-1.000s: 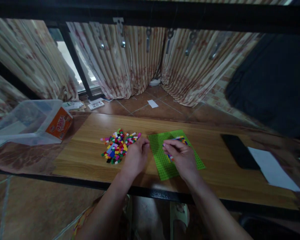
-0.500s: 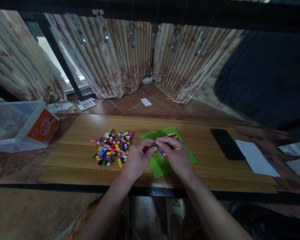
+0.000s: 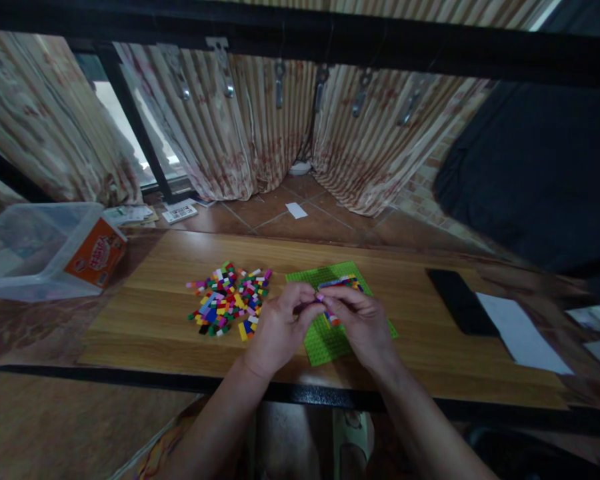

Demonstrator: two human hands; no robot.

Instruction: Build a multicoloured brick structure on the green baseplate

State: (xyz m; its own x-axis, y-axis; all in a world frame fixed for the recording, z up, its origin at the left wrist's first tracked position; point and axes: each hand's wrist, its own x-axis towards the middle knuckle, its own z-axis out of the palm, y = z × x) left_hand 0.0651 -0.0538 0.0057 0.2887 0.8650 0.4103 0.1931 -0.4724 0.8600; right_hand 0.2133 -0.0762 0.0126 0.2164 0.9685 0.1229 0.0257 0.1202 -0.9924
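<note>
Over the green baseplate (image 3: 325,347) my two hands meet, fingertips nearly touching. My right hand (image 3: 363,323) is closed, pinching a small pink-purple toy brick (image 3: 320,298) between thumb and forefinger. My left hand (image 3: 285,323) is closed too, its thumb and fingertips at the same brick; a small dark bit beside it is too small to make out. Under and behind the right fingers, rows of coloured bricks (image 3: 353,280) are fixed on the baseplate, partly hidden by that hand. A loose pile of mixed bricks (image 3: 225,303) lies left of my left hand.
The wooden board (image 3: 145,327) carries all this. A clear plastic box (image 3: 40,280) with an orange label stands at the left. To the right lie a black flat object (image 3: 463,303) and a white paper sheet (image 3: 523,333). A dark bar (image 3: 300,33) with hanging metal clips crosses above.
The view has shifted slightly, so the scene sits a little lower and to the right. My fingertips have come closer together around the pink-purple brick.
</note>
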